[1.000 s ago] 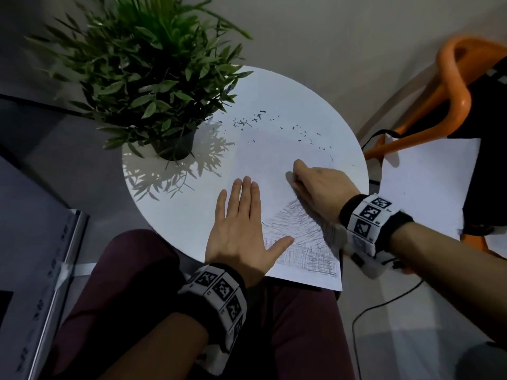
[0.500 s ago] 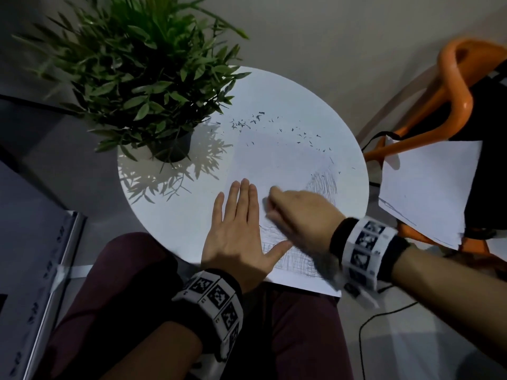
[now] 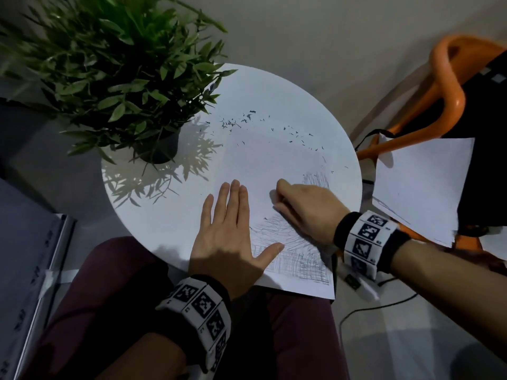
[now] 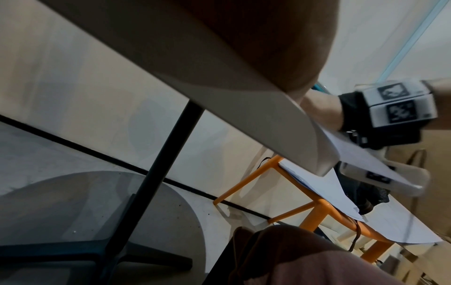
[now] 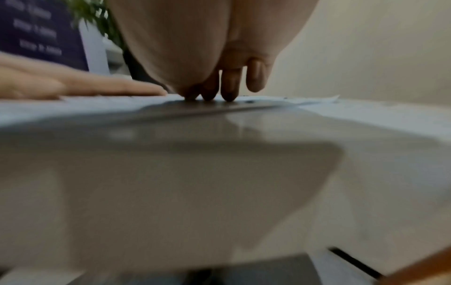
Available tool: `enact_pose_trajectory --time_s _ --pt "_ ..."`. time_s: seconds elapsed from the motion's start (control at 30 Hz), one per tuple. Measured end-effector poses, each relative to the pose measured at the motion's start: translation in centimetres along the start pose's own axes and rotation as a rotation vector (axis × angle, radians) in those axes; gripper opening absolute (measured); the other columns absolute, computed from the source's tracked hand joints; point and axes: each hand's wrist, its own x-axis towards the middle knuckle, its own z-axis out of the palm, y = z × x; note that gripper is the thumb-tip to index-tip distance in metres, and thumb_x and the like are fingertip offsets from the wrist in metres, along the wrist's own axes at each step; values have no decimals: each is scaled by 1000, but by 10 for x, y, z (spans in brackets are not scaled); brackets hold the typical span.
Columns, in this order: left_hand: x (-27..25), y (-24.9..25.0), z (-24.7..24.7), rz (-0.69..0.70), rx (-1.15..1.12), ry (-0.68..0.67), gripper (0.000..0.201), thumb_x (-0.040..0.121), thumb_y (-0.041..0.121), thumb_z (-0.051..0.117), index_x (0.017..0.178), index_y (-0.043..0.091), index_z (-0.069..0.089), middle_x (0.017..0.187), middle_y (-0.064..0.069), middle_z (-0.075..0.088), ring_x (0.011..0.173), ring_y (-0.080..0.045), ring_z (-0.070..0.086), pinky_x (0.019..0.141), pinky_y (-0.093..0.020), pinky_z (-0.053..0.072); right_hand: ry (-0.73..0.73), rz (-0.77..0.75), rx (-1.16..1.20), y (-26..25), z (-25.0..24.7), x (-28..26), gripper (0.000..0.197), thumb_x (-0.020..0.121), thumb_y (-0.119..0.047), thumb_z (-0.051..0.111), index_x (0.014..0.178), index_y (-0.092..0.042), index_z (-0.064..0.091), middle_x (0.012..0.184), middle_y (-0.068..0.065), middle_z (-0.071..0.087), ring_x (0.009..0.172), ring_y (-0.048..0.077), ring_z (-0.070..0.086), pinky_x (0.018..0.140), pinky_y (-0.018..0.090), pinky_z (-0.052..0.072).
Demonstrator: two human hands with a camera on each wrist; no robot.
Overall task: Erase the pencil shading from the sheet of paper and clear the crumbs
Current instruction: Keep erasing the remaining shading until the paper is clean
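At the centre of the frame, the sheet of paper [image 3: 277,171] lies on the round table [image 3: 153,215]. The left hand [image 3: 230,242] presses it flat, fingers straight. The right hand [image 3: 307,209], fingers curled, rubs the pencil shading [image 3: 288,248]; any eraser is hidden. Crumbs [image 3: 236,122] lie above.

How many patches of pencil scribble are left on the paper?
2: a small patch beyond the right hand, and a big patch near the paper's front edge. The hands may hide more.
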Motion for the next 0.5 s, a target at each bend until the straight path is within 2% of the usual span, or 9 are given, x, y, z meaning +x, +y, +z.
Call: enact_pose_trajectory --time_s 0.1,0.17,0.23,0.33,0.4,0.5 --pt "-1 0 1 14 20 12 109 87 83 19 157 -1 13 165 -17 9 154 -29 5 122 -53 16 64 106 -64 37 -6 10 20 103 -41 36 95 -23 30 75 3 56 64 34 53 56 35 32" --pt "-2 0 -1 16 27 13 109 87 83 21 156 -1 16 165 -17 11 154 -29 7 122 -53 17 68 222 -68 59 -16 16 19 102 -40 35 96 -22 29 78 5 58 68 35 56 59 37 37" --pt "-2 1 -1 6 35 9 109 87 83 21 156 -1 16 165 -17 11 154 -28 6 122 -53 17 59 249 -51 63 -19 17 17 102 -38 34 96 -24 27 81 6 58 71 34 55 61 39 41" --pt "-1 1 0 -5 45 13 109 87 83 20 157 -1 15 165 -16 9 154 -28 5 122 -53 15 48 125 59 34 -14 11 18 103 -37 39 93 -29 27 79 -3 54 68 25 50 60 35 35" --pt "0 1 0 2 49 30 108 88 82 22 156 -2 17 165 -17 12 154 -29 7 122 -53 16 1 7 44 16 -7 6 23 103 -39 39 90 -33 21 74 -6 50 61 21 45 56 34 32" --pt "-2 1 1 21 68 41 108 89 82 25 155 -3 20 164 -18 15 153 -30 11 121 -53 18 40 -15 -35 30 -2 8 26 102 -42 37 88 -35 16 71 -2 52 58 26 47 54 33 30"
